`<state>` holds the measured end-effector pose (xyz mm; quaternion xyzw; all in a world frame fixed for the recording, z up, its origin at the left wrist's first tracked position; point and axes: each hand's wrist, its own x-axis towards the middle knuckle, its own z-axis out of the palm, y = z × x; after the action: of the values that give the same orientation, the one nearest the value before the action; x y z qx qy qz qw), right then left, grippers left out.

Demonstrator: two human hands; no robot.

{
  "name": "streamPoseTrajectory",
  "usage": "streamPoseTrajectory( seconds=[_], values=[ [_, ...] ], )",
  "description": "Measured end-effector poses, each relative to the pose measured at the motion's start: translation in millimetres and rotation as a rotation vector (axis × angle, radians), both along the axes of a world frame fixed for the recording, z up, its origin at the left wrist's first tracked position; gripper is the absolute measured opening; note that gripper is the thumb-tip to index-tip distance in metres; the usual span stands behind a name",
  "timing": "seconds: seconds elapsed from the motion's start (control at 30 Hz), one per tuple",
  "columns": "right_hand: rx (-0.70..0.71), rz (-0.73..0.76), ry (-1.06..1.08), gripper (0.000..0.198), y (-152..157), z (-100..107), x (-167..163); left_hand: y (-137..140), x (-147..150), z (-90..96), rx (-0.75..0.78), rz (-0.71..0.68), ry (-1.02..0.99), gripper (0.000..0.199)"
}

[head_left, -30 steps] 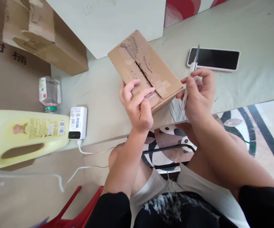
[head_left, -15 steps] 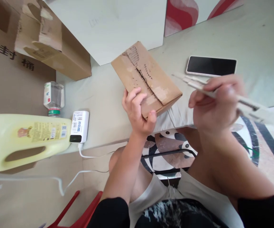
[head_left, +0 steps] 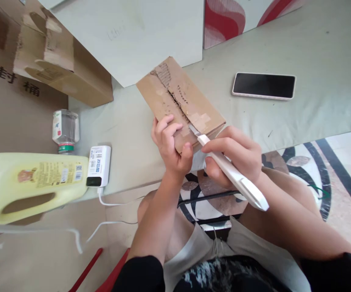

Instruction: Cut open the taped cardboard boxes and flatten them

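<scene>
Your left hand (head_left: 172, 148) grasps a probably light, stiff corrugated carton (head_left: 193, 101), best held left of the utility knife (head_left: 235, 177) your right hand (head_left: 245, 156) clasps

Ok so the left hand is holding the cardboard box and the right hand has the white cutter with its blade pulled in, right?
Not quite: the blade is out; the head view shows it projecting from the white cutter at the seam of the cardboard box. The left hand does hold the box, and the right hand the cutter.
</scene>
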<state>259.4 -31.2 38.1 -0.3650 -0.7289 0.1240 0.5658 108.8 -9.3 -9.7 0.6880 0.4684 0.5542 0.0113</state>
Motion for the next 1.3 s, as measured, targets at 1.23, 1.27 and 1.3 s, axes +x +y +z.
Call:
streamPoseTrajectory(
  seconds=[1.23,1.27,1.3],
  values=[
    [0.001,-0.284,-0.153,0.007,-6.2,-8.2,-19.6,2.2,2.0,-1.1,0.013,0.025,0.029,0.033],
    [-0.001,-0.294,-0.145,0.007,-6.3,-7.7,-20.3,2.1,1.9,-1.1,0.009,0.026,0.027,0.033],
    [-0.008,-0.3,-0.142,0.007,-6.7,-6.9,-20.7,2.0,1.8,-1.1,0.006,0.027,0.027,0.033]
  ],
)
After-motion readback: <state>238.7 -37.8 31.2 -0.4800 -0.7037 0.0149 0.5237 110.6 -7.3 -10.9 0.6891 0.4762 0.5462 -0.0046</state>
